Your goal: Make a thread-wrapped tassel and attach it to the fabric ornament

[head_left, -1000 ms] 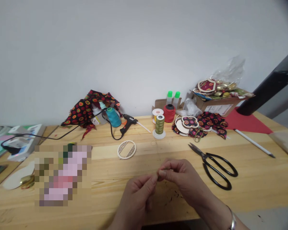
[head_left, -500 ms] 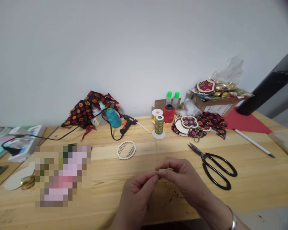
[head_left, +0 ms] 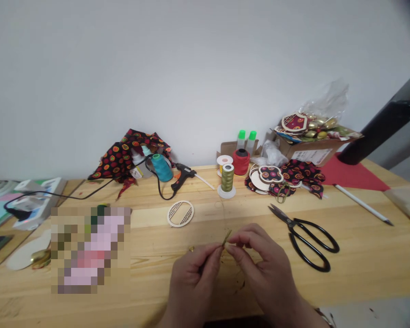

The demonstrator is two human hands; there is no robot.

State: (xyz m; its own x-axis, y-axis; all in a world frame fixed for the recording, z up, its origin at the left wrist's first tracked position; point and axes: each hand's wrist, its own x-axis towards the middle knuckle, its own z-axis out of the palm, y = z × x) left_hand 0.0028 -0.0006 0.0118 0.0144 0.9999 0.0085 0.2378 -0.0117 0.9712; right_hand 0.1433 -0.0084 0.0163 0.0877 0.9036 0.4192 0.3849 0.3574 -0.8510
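Both my hands meet low in the middle, just above the wooden table (head_left: 362,246). My left hand (head_left: 194,282) is pinched shut, thumb and forefinger touching the tips of my right hand (head_left: 259,264). Between the two pinches sticks up a short olive-gold strand (head_left: 226,238), seemingly thread or cord. A small gold bit (head_left: 192,249) lies on the wood just left of the fingers. An olive thread spool (head_left: 227,179) stands behind the hands, and a round wooden cut-out (head_left: 180,213) lies to its left.
Black scissors (head_left: 307,237) lie right of my hands. At the back are a glue gun (head_left: 184,175), a teal spool (head_left: 161,167), a red spool (head_left: 241,161), patterned fabric (head_left: 123,155), fabric-covered pieces (head_left: 280,175), a cardboard box (head_left: 310,146), red paper (head_left: 351,175) and a pencil (head_left: 362,204). A blurred patch (head_left: 90,248) covers the left.
My hands have shifted slightly toward me and left. The olive-gold strand now pokes up between the fingertips, and a small gold bit shows on the wood.
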